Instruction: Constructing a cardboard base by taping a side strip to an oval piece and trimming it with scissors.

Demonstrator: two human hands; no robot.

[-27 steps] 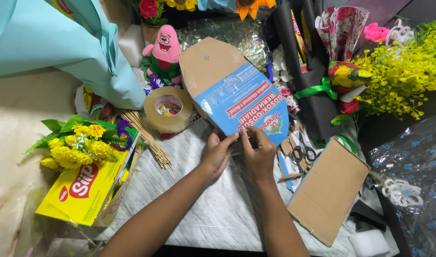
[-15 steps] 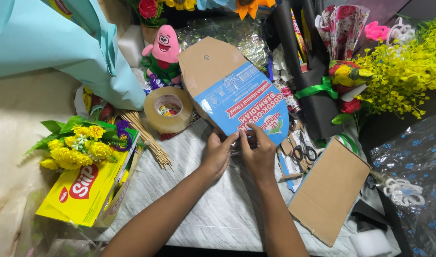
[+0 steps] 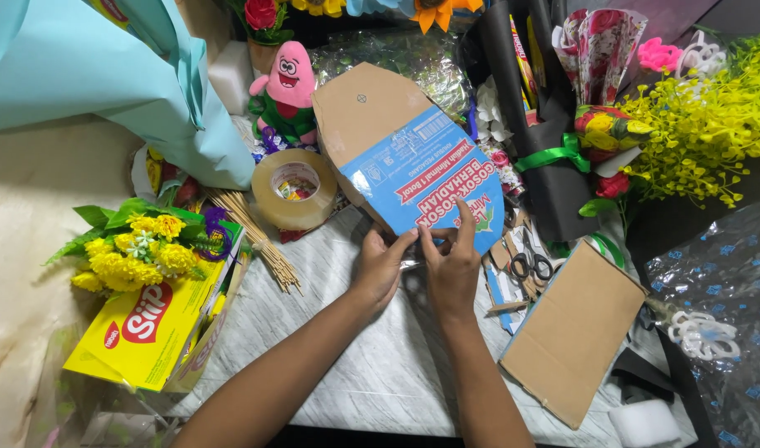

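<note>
Your left hand (image 3: 380, 267) and right hand (image 3: 453, 264) both pinch the lower edge of the blue-printed cardboard piece (image 3: 413, 162); it lies on the table (image 3: 371, 365), beside the tape roll (image 3: 294, 189); since the earlier views nothing has shifted, so the grip is settled.

Flattened blue-and-brown cardboard box (image 3: 413, 158), tilted, on table

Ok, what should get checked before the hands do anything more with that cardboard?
1. Both hands on the cardboard: ok, left hand and right hand pinch its lower edge.
2. Cardboard flat on the table: cannot tell.
3. Tape roll within reach: ok, left of the cardboard.
4. Scissors within reach: ok, just right of the right hand.
5. Something between the fingertips: cannot tell.
</note>
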